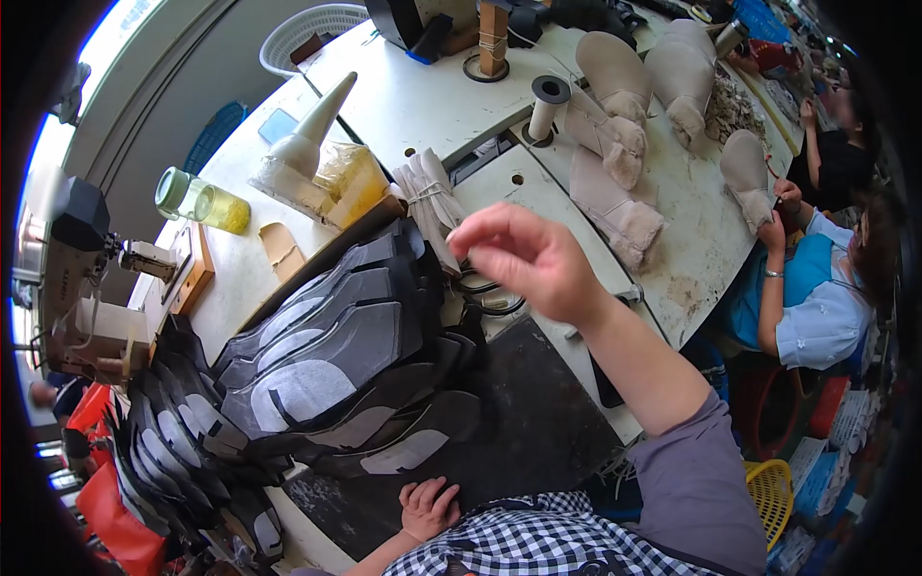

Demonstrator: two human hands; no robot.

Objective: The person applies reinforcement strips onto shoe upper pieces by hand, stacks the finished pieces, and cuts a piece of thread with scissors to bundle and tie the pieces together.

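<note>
My right hand (538, 264) is raised over the table, its fingers curled with thumb and forefinger close together. Whether anything small is between the fingertips I cannot make out. Low in the picture, my left hand (429, 509) rests at the near edge of a black board (538, 413), fingers loosely bent and apart, with nothing visible in it. Overlapping dark grey sole-shaped pieces (322, 374) with light patches lie left of the board. More such pieces (178, 432) fan out farther left. Beyond them is a bundle of pale strips (427, 197), close to my right hand.
A cone-topped bottle (303, 144), a lidded jar (216, 204) and a sewing machine (86, 278) stand on the left. Beige fleece-lined boots (615, 202) and a thread spool (545, 110) are at the back. Right, a seated person (816, 288) holds another boot (747, 178).
</note>
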